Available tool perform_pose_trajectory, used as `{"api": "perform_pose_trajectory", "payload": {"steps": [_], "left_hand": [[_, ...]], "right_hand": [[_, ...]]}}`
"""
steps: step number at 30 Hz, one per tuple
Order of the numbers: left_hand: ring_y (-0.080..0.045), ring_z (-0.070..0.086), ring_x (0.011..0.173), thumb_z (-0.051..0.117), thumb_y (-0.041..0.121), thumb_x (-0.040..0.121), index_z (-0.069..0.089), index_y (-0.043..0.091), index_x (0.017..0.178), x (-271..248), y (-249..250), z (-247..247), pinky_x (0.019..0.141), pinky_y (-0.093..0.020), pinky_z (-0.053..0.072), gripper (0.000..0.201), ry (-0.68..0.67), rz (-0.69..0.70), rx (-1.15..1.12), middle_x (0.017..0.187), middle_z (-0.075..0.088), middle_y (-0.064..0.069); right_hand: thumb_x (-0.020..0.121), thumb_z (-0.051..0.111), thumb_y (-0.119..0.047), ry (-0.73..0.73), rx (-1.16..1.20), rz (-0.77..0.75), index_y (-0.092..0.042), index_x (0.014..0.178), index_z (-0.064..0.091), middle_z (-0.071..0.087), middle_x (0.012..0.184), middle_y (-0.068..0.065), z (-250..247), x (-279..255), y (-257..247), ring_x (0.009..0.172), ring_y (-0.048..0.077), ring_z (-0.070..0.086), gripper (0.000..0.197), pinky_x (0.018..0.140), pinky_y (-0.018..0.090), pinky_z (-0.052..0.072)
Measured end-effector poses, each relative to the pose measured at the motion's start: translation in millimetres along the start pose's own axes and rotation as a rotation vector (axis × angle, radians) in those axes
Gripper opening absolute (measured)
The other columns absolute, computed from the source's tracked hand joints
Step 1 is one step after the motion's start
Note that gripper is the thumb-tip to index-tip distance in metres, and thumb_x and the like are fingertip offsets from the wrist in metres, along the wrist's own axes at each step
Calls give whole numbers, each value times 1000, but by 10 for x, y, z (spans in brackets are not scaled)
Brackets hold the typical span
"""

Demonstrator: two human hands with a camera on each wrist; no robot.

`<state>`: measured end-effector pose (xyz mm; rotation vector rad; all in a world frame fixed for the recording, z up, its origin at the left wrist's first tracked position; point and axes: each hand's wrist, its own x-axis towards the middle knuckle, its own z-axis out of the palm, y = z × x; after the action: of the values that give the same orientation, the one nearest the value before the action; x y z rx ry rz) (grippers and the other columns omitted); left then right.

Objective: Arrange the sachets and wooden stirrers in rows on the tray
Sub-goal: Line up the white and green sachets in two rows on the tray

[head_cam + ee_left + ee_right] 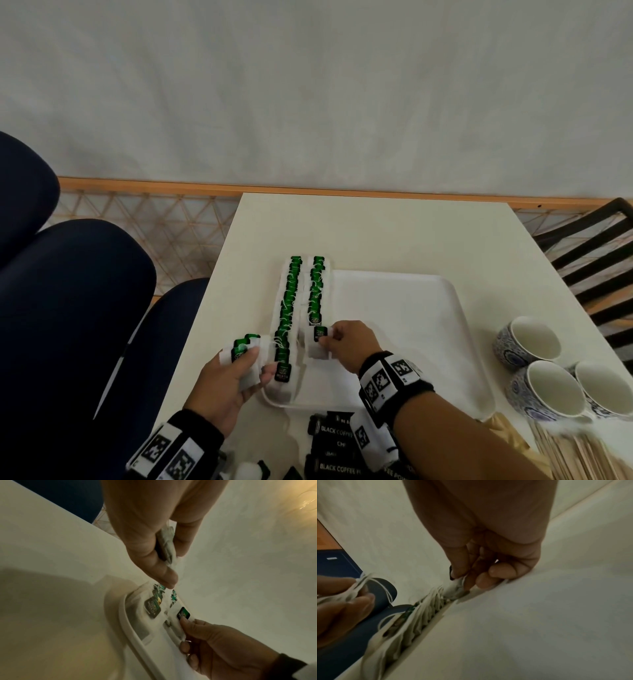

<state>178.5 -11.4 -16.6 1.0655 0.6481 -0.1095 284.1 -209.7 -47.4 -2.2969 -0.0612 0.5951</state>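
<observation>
Right hand (pixel 346 344) grip pinching a tea sachet (pixel 319 344) on the tray (pixel 428 329), left hand (pixel 224 385) grip – clutching spare sachets (pixel 245 349)

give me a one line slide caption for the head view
Right hand sets a green tea bag onto the second row on the white tray while the left hand holds spare bags.

A: State the tray's (pixel 411 308) condition.

B: White, rectangular, rounded corners, flat on the table. Two overlapped rows of white tea sachets with green tags (pixel 289 308) run along its 9 o'clock edge toward 12 o'clock.

A: Loose sachets?

B: One tea sachet (pixel 320 344) sits at the near end of the right row (pinched). A small stack (pixel 245 356) is held beside the left row. Black coffee sachets (pixel 334 442) lie at 6 o'clock; wooden stirrers (pixel 579 452) at 4 o'clock, off the tray.
</observation>
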Motion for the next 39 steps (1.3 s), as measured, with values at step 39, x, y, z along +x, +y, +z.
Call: {"api": "perform_pose_trajectory", "payload": {"steps": [39], "left_hand": [[-35, 69, 92, 44, -1, 96, 61, -1, 114, -81, -21, 196, 71, -35, 59, 25, -165, -49, 18, 106, 70, -22]], "right_hand": [[86, 71, -33, -138, 369, -279, -41, 71, 68, 69, 80, -13, 110, -209, -413, 73, 2, 61, 17, 85, 31, 55]]}}
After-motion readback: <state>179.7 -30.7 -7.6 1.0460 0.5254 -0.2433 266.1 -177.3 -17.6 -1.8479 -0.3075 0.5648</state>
